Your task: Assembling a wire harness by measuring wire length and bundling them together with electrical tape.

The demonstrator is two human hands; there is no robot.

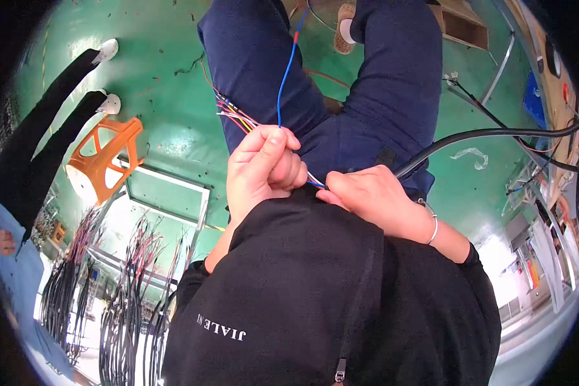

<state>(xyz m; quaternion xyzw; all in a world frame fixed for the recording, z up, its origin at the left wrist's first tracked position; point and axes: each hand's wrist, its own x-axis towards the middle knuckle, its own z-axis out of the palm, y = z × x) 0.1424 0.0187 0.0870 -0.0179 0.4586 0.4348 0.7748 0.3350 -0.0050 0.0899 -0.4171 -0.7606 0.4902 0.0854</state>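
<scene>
Over the lap, both hands sit close together, nearly touching. Left hand (262, 168): fist closed on a bundle of thin coloured wires (235, 116), which fan out up and left across the thigh. Blue wire (284, 83): rises from the same fist toward the knees, with a red stretch near its top. Right hand (371, 196): fingers curled and pinched on the wires' near end, just beside the left; bracelet (433, 225) at the wrist. Black cable (489, 134): runs from behind the right hand away to the right. Beyond: green floor (167, 128), orange stool (103, 157) left, hanging black cable looms (125, 309) lower left.
</scene>
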